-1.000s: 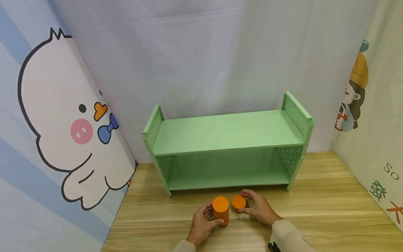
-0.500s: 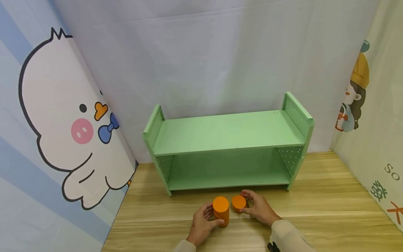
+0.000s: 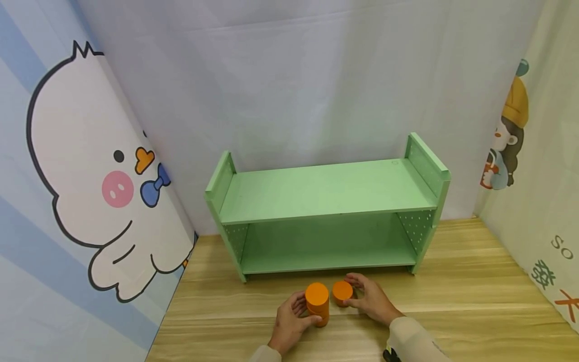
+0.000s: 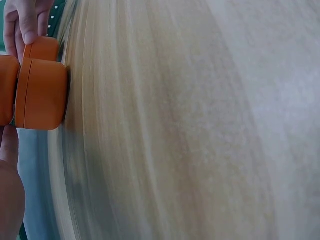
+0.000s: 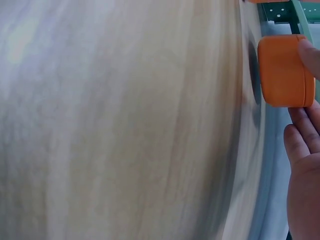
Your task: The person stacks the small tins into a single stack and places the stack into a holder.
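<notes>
In the head view, two round orange lidded containers stand stacked, the upper one (image 3: 317, 294) on the lower one (image 3: 323, 320). My left hand (image 3: 289, 322) curls round the stack from the left, thumb in front and fingers behind. In the left wrist view the lower container (image 4: 46, 95) shows a lid seam, and a fingertip lies near the joint between the two. A third orange container (image 3: 342, 292) stands just right of the stack. My right hand (image 3: 373, 301) holds it between thumb and fingers; the right wrist view shows this container (image 5: 281, 71) close at the tabletop.
A light green two-level shelf (image 3: 325, 191) stands behind the hands on the wood-grain table (image 3: 217, 322). Cloth backdrops with cartoon prints (image 3: 90, 166) rise at the left, back and right. A dark object (image 3: 391, 355) shows by the right sleeve.
</notes>
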Action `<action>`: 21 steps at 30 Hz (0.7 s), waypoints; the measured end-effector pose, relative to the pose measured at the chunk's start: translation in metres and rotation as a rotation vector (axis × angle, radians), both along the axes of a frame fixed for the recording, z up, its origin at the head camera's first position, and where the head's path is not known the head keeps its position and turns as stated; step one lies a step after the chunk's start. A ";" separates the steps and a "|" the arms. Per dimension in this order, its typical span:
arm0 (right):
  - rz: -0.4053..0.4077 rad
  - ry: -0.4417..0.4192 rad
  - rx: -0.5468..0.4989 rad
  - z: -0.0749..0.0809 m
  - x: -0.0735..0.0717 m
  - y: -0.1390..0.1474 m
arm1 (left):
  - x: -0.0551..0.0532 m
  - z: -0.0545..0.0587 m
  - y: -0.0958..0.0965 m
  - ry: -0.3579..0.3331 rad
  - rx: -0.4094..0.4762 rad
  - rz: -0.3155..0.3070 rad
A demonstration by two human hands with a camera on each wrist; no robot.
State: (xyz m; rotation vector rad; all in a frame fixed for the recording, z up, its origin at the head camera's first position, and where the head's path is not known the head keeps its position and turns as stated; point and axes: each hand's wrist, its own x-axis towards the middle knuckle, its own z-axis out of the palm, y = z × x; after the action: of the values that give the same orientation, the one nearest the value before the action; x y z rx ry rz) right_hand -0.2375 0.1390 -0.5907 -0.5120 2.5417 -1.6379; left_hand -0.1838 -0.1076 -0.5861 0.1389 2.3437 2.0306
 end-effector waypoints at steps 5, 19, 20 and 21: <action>-0.004 0.001 0.004 0.001 0.001 0.000 | 0.000 0.000 0.000 -0.003 0.000 0.000; -0.004 0.005 -0.012 0.009 0.002 -0.001 | 0.000 0.000 0.001 -0.003 0.006 0.007; -0.003 0.006 -0.012 0.010 0.002 -0.001 | 0.000 0.000 0.001 -0.003 0.008 0.006; -0.003 0.007 -0.010 0.011 0.002 -0.001 | 0.000 0.000 0.001 -0.004 0.009 0.006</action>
State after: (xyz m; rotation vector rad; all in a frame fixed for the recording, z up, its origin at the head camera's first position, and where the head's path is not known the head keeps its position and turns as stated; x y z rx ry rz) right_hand -0.2355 0.1378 -0.5795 -0.5166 2.5415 -1.6541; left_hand -0.1835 -0.1071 -0.5859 0.1279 2.3358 2.0434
